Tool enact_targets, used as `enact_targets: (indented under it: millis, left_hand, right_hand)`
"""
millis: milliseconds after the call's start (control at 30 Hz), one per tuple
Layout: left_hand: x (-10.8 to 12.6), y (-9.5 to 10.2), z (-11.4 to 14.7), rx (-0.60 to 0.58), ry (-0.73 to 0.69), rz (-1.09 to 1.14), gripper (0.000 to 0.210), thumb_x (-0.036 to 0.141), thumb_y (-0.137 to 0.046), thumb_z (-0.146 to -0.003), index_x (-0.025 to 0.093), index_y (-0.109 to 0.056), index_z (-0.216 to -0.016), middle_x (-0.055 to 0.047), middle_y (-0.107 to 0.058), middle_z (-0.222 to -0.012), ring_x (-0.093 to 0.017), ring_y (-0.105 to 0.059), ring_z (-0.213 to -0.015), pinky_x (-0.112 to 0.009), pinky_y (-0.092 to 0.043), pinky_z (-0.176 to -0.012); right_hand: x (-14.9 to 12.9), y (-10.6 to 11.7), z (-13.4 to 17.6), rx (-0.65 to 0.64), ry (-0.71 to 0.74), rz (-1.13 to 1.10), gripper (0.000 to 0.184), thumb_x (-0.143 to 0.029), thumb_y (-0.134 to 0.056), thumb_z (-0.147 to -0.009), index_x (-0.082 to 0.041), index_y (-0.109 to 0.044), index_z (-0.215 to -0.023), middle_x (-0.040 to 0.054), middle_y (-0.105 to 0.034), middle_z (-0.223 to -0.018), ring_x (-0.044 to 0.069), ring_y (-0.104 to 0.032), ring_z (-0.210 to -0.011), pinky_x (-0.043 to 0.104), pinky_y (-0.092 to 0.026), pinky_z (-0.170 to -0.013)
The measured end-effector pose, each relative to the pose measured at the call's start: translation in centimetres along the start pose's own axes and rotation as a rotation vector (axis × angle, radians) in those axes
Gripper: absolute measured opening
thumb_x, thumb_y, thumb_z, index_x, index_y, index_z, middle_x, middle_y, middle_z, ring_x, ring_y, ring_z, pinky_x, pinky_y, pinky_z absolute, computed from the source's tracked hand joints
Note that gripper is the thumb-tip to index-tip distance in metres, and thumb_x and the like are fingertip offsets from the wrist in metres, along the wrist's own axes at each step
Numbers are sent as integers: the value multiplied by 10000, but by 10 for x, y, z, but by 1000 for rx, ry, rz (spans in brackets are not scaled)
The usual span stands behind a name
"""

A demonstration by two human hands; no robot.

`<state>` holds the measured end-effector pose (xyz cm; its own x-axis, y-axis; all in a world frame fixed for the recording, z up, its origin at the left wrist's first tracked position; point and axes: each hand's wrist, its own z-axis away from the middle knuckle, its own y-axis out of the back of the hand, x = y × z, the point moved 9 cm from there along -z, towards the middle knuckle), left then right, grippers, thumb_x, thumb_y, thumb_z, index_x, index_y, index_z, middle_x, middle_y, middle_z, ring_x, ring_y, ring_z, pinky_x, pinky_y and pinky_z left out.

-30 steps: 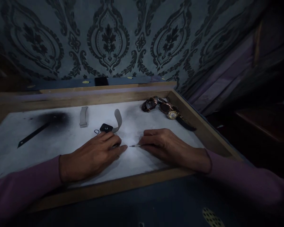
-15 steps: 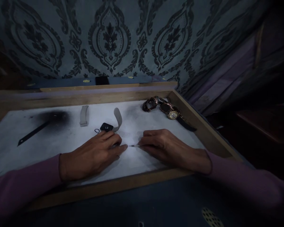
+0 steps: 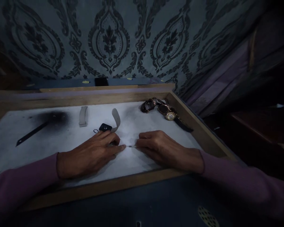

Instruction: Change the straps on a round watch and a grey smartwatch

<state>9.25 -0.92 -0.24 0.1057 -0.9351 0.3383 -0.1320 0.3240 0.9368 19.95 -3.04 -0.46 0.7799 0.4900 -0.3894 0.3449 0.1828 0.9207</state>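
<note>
My right hand [image 3: 164, 147] pinches a thin, pale tool with a narrow tip [image 3: 130, 146]; most of it is hidden by the fingers. The tip points left and meets or nearly meets the thumb of my left hand [image 3: 92, 154]. That hand is closed low over the white surface, fingers curled, and whatever lies under them is hidden. Just beyond its knuckles lies a dark smartwatch body [image 3: 105, 127] with one grey strap [image 3: 116, 119] curling up from it. A small dark ring [image 3: 96, 131] is beside it. Farther back lies a separate grey strap piece [image 3: 83, 116].
A wooden-rimmed tray [image 3: 196, 126] with a white bottom surrounds the work. Several wristwatches [image 3: 170, 116] are heaped in its far right corner. On the left lies a dark flat blade [image 3: 32, 134] near a black smudge [image 3: 55, 118]. A dark rectangular object [image 3: 101, 81] rests behind the tray.
The tool's tip has come closer to my left thumb, narrowing the gap between the hands. The whole view has shifted slightly; the other things lie as before.
</note>
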Motion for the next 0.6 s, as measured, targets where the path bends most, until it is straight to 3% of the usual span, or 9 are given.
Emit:
enact_targets:
  millis: [200, 467, 600]
  left_hand:
    - [-5, 0, 1, -35, 49, 89, 351, 184, -420, -971, 213, -536, -1301, -94, -544, -1149, -224, -495, -1012, -378, -442, -887]
    - [-17, 6, 4, 74, 115, 293, 322, 204, -384, -994, 185, -555, -1266, -78, -577, -1141, -188, -537, -1049, -329, -453, -931]
    - [-27, 14, 3, 163, 235, 347, 256, 239, -409, -987, 190, -615, -1130, -50, -615, -1024, -178, -577, -953, -319, -469, -864]
  right_hand:
    - [2, 0, -1, 7, -21, -67, 200, -116, -490, -941, -141, -594, -772, 35, -591, -738, 125, -539, -638, 238, -364, -591]
    - [4, 1, 0, 38, -23, -90, 162, -119, -502, -926, -145, -603, -801, 34, -622, -745, 131, -556, -648, 242, -386, -600]
    - [3, 4, -1, 80, -1, -118, 166, -155, -492, -941, -142, -627, -847, 46, -648, -771, 142, -577, -672, 250, -402, -619]
